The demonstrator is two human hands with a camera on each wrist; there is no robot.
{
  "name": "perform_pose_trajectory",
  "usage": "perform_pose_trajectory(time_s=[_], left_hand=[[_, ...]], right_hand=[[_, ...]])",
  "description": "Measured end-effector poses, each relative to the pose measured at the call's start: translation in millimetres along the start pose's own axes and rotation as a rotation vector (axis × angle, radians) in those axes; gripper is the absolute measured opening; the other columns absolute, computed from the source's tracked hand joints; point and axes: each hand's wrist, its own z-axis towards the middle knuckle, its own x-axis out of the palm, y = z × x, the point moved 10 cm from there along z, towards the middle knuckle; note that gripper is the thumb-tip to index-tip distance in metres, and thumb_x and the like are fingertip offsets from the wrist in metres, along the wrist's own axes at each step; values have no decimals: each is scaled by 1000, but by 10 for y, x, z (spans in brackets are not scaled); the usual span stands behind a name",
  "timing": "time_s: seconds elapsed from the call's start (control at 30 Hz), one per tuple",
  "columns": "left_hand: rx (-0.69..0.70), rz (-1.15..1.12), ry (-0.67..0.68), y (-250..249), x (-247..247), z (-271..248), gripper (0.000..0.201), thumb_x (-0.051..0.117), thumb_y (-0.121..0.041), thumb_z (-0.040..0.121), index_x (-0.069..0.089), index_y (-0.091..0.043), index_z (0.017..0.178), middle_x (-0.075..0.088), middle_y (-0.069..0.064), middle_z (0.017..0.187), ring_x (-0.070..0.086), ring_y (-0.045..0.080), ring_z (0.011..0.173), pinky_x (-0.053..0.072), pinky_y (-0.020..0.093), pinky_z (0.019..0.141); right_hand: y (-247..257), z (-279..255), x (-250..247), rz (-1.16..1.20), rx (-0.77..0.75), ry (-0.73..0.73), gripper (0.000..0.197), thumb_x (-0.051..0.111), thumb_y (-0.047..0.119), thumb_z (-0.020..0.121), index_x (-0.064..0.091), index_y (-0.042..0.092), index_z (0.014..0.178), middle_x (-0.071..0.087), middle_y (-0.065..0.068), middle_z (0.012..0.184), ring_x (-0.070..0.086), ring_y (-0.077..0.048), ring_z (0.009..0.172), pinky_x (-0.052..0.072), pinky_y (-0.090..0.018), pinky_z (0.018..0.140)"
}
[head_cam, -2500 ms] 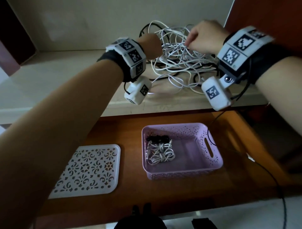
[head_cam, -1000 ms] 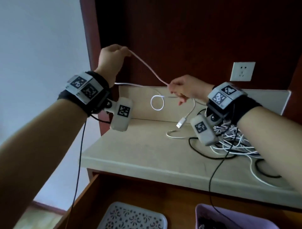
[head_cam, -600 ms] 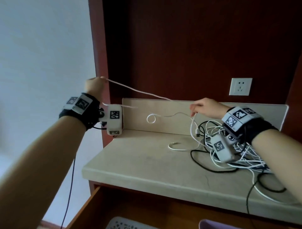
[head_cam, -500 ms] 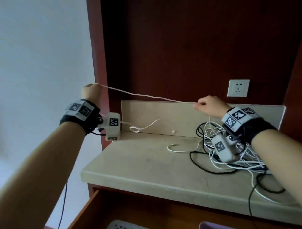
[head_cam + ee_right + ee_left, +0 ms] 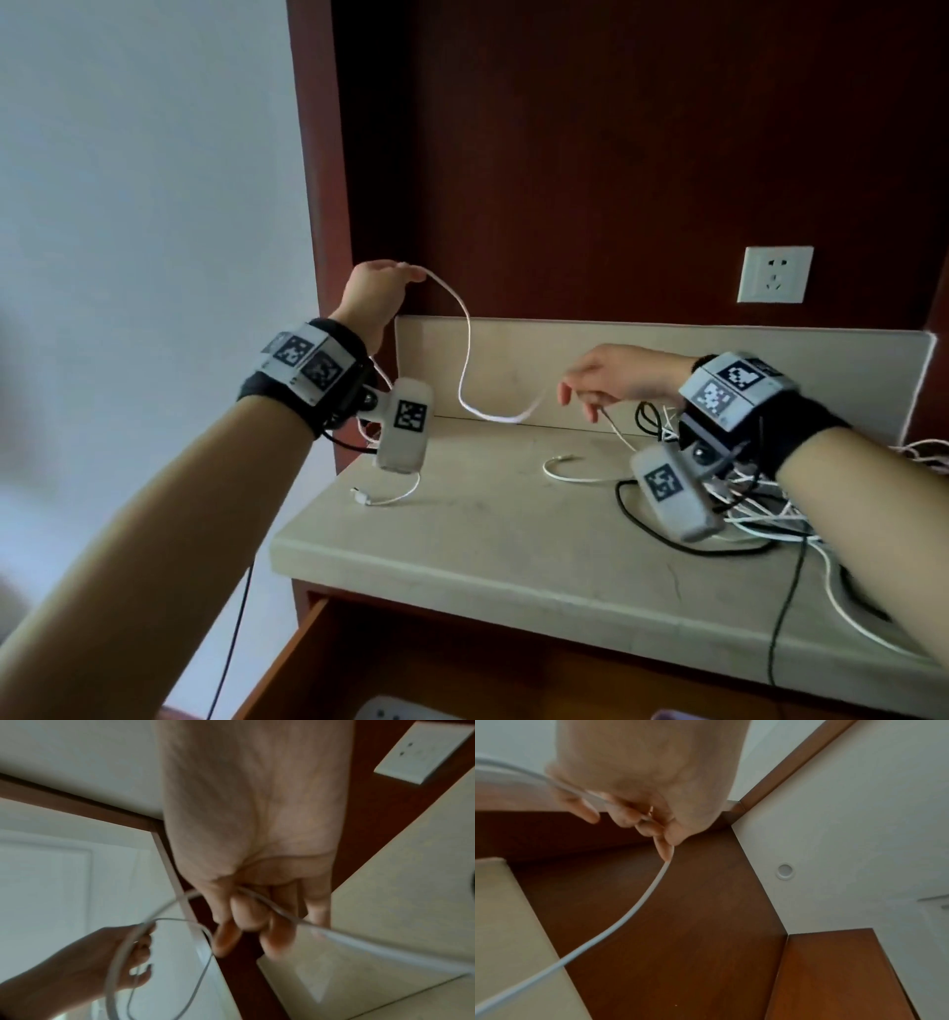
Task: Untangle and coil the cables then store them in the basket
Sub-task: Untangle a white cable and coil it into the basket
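A white cable (image 5: 466,354) hangs slack between my two hands above the beige counter (image 5: 513,529). My left hand (image 5: 411,275) is raised at the left and pinches the cable (image 5: 639,902) between thumb and fingertips (image 5: 666,843). My right hand (image 5: 580,398) is lower, near the backsplash, with its fingers (image 5: 246,914) curled round the same cable (image 5: 280,912). One plug end (image 5: 359,496) lies on the counter under my left wrist. A tangle of white and black cables (image 5: 765,503) sits on the counter beneath my right wrist. The basket is almost entirely out of view.
A dark wooden back panel carries a white wall socket (image 5: 774,275) at the upper right. Another loose white cable end (image 5: 562,460) lies mid-counter. An open wooden drawer (image 5: 462,673) extends below the counter's front edge, with a white lid's edge (image 5: 382,712) showing.
The cable was stretched tight between my hands; now my hands are closer together and it sags in a deep loop. Its free end has dropped onto the counter.
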Motion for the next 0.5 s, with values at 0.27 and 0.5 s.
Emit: perform_pose_trajectory(time_s=[0.27,0.5], left_hand=[[55,106,622,78,846,-692,44,25,-31,103,57,-10,123,60,6,126,42,18,130,13,35,116],[-91,-549,887,203,1310,-1354,23,37,-23,97,48,-16,78,34,-10,53,40,6,51,51,32,81]], right_hand=[[153,-4,-371,397,47,-352,21,39,9,88,45,13,68,28,7,42,21,-7,34,17,-15,36],[-155,-50,-101,202,163,-430,11,41,11,89,51,13,92,38,-1,66,33,-14,50,24,-18,38]])
